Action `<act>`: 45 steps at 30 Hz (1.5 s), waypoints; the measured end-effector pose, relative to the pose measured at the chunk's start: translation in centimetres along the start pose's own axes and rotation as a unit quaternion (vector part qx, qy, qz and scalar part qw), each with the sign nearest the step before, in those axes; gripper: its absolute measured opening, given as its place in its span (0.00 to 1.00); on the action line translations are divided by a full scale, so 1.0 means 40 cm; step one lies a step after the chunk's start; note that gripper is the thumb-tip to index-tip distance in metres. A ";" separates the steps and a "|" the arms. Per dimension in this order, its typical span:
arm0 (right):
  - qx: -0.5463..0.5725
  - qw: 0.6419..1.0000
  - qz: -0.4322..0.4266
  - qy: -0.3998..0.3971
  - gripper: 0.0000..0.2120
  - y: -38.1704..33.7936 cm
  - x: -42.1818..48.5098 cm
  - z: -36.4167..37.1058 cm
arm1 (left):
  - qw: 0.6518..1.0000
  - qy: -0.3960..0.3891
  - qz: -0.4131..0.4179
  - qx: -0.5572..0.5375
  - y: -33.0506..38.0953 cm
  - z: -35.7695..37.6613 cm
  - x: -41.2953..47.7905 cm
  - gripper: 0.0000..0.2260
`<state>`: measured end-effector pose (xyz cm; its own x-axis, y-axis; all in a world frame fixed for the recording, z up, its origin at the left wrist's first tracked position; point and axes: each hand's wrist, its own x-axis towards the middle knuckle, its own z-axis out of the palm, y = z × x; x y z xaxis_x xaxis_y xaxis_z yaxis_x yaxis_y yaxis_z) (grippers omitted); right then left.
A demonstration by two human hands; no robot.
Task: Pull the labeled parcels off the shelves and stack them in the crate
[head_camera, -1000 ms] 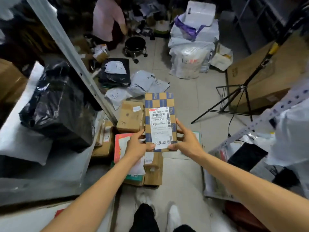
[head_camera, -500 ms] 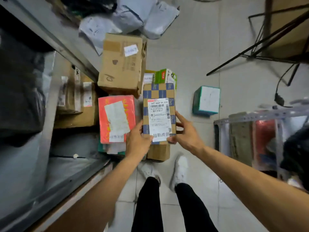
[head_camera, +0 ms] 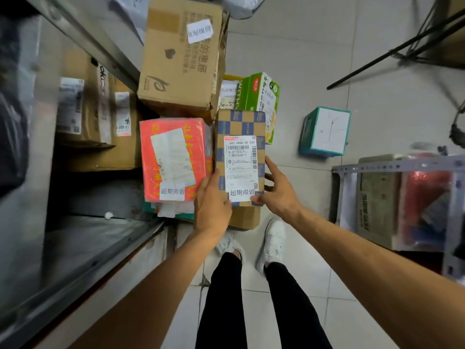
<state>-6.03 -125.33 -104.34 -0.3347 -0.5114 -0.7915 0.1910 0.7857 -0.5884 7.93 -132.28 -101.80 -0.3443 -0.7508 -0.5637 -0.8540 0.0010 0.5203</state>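
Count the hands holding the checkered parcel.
2. The left hand grips the checkered parcel at its lower left edge. The right hand holds its lower right corner, with fingers reaching up the right side. No other hand is in view.

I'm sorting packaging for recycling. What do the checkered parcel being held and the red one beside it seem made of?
The checkered parcel: probably matte printed cardboard; brown squares, crisp box edges. The red parcel: seemingly glossy plastic wrap; sheen and slight wrinkles. Contents hidden.
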 end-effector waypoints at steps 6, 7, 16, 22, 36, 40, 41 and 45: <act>-0.066 0.998 -0.001 -0.005 0.50 -0.024 -0.007 -0.008 | 0.999 -0.033 0.028 0.023 0.033 -0.024 0.013 0.30; -0.069 0.998 -0.002 -0.004 0.49 -0.027 -0.009 -0.009 | 0.999 -0.035 0.028 0.024 0.042 -0.023 0.016 0.30; -0.187 0.982 -0.010 0.004 0.33 -0.068 -0.084 -0.043 | 0.995 -0.030 0.039 0.084 0.077 -0.060 0.009 0.24; -0.340 0.938 -0.051 -0.054 0.31 -0.194 -0.224 -0.130 | 0.992 -0.051 0.010 0.115 0.157 -0.167 -0.089 0.22; -0.629 0.719 -0.259 -0.143 0.35 -0.698 -0.684 -0.129 | 0.987 0.072 0.004 0.141 0.393 -0.606 -0.485 0.09; -0.672 0.651 -0.313 -0.161 0.29 -0.791 -0.846 -0.060 | 0.979 0.097 -0.032 0.178 0.351 -0.699 -0.645 0.10; -0.681 0.634 -0.329 -0.164 0.26 -0.812 -0.890 -0.037 | 0.978 0.101 -0.041 0.178 0.336 -0.725 -0.682 0.10; -0.708 0.558 -0.397 -0.174 0.21 -0.847 -1.057 0.061 | 0.979 0.133 -0.076 0.132 0.274 -0.807 -0.858 0.12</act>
<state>3.89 -131.18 -51.33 0.4508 -0.7370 -0.5036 -0.8926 -0.3744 -0.2510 22.98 -127.83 -56.05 -0.1213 -0.9007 -0.4171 -0.9708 0.0200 0.2390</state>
